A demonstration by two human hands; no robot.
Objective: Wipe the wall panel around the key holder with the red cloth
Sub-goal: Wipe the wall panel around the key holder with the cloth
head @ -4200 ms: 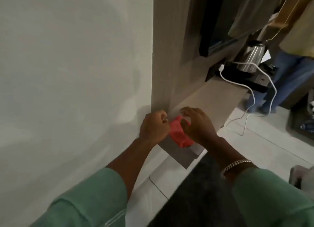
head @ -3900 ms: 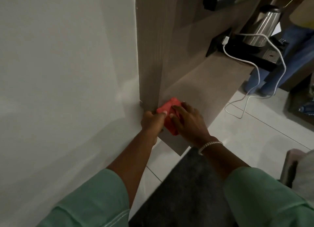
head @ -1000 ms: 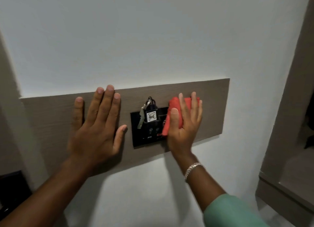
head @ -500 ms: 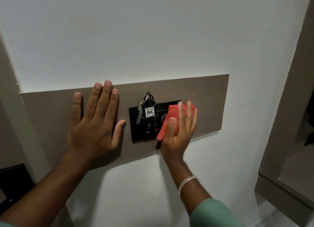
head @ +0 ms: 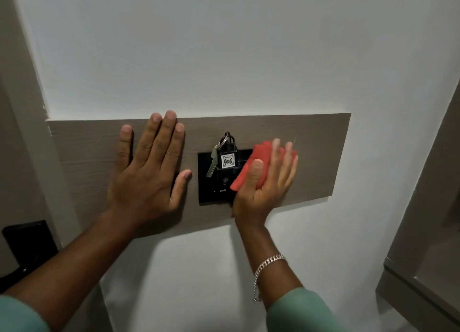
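The right hand's fingers (head: 280,157) lie spread and nearly flat over the red cloth (head: 251,168), the thumb across its lower fold, so the right hand (head: 263,182) presses the folded cloth to the surface rather than clenching it; the fingertips are blurred, which suggests a stroke under way. Against half a second ago the cloth has slid a little to the right and up, off most of the black key holder (head: 216,180) and onto the wood-grain wall panel (head: 321,157) beside it; a second ago it sat higher on that same side; so the wiping appears to be working back and forth over the stretch just right of the holder, and the panel to the left and along the bottom looks to be yet undone. The cloth lies under the fingers and palm, its lower left corner poking out over the holder's right edge, near the tagged key bunch (head: 225,155) marked 406. The left hand (head: 149,172) is unchanged; open, empty, flat on the panel left of the holder, thumb tip just beside its edge, apparently bracing.
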